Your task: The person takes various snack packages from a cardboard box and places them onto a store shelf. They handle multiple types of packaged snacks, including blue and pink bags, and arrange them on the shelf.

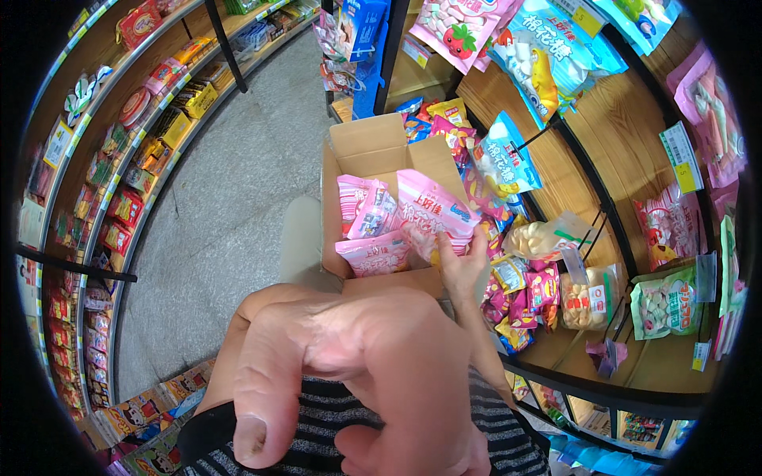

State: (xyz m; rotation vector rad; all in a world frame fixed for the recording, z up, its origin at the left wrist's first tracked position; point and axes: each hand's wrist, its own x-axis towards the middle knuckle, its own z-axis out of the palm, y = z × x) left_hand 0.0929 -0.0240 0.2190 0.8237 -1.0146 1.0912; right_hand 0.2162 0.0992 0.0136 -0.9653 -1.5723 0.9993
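My right hand [467, 262] grips the lower right edge of a pink marshmallow bag [434, 211], with the thumb on its front. That bag leans at the right side of an open cardboard box [363, 140]. Several more pink bags lie inside, among them a flat marshmallow bag [375, 254] at the near side and a striped bag [354, 202] at the far left. My left hand [357, 357] is raised close to the camera, fingers curled and thumb apart from them. Nothing shows in it. It hides part of my striped top [321, 404].
Right of the box, a display shelf holds a heap of small snack bags [524, 291]. Hanging there are blue marshmallow bags [506, 157], a green bag [664, 303] and price tags [680, 157] on metal hooks. Stocked shelves [128, 160] curve along the left, across a grey floor [208, 196].
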